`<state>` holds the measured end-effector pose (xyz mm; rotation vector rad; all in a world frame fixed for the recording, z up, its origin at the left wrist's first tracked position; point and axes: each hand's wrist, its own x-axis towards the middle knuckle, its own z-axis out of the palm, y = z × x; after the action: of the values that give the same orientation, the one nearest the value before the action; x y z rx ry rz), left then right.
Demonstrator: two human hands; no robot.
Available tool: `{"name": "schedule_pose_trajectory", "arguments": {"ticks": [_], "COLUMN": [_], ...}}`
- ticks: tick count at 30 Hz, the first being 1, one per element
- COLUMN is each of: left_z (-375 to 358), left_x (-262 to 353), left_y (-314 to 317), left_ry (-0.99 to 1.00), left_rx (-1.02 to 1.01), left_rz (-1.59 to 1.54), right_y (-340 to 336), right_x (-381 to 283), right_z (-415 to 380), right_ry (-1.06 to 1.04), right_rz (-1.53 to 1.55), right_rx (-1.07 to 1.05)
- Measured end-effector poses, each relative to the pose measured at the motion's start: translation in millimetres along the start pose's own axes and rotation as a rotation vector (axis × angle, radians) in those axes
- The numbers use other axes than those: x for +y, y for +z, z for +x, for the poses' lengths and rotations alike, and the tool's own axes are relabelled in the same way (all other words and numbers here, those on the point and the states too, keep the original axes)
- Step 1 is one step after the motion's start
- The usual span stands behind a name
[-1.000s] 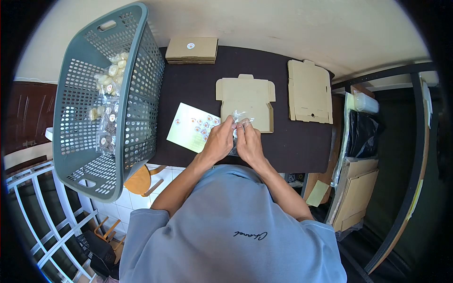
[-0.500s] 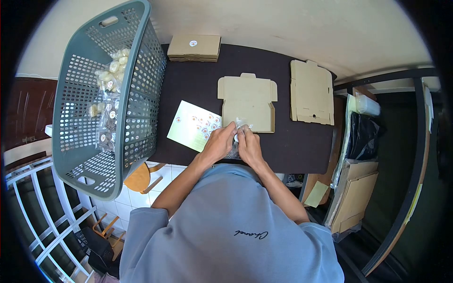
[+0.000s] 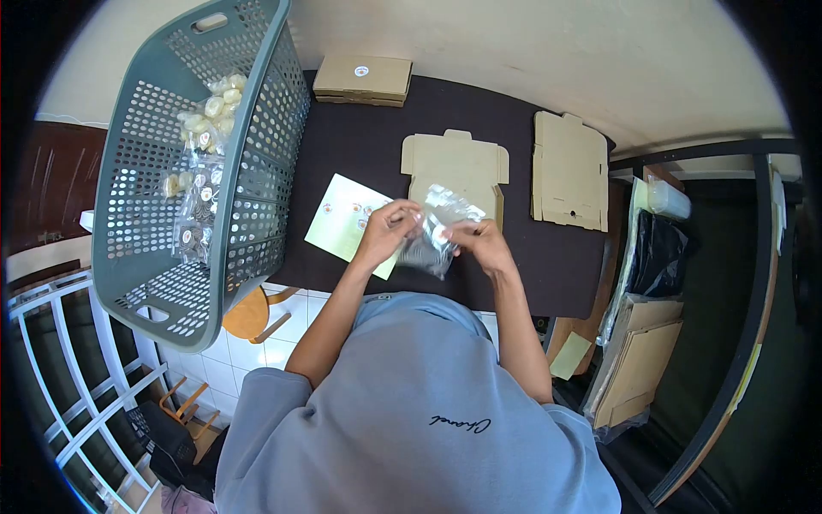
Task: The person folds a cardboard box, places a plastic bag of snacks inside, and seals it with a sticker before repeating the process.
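Clear plastic bag (image 3: 422,251), one: near six-o'clock edge of dark tabletop (image 3: 360,137); open cardboard mailer box (image 3: 458,164) toward one o'clock. Right hand (image 3: 485,247): pinched on bag. Left hand (image 3: 384,231): at bag's ten o'clock, grip unclear. Apparent step: bag handling; next move likely calling for steady hold.

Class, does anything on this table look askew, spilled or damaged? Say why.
The printed sheet lies at a slant on the dark tabletop, out of line with the open carton near it, so it looks slightly askew. Nothing visibly spilled or damaged stands out.
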<state>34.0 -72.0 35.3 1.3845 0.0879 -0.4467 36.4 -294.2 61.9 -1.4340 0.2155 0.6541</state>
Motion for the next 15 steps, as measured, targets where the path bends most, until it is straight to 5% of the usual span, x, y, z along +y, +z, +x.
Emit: {"name": "schedule_pose_trajectory", "arguments": {"ticks": [4,11,13,15], "left_z": [6.3,-1.2,-4.7,-6.1], "left_x": [-3.3,-16.4,-17.2,-19.1], "left_y": [-19.1,-36.5,-31.3,-25.3], "left_ry": [-0.012,-0.066,-0.04,-0.019], "left_rx": [0.238,0.232,0.229,0.224], "left_rz": [0.188,0.341,0.401,0.46], "right_y": [-9.7,-4.0,5.6,12.3], "right_x": [9.9,51.1,52.6,51.0], "right_z": [26.5,56.6,51.7,38.0], "right_ry": [0.018,0.028,-0.003,-0.198], "right_rz": [0.173,0.135,0.025,-0.779], "right_rx": [0.346,0.427,0.463,0.667]}}
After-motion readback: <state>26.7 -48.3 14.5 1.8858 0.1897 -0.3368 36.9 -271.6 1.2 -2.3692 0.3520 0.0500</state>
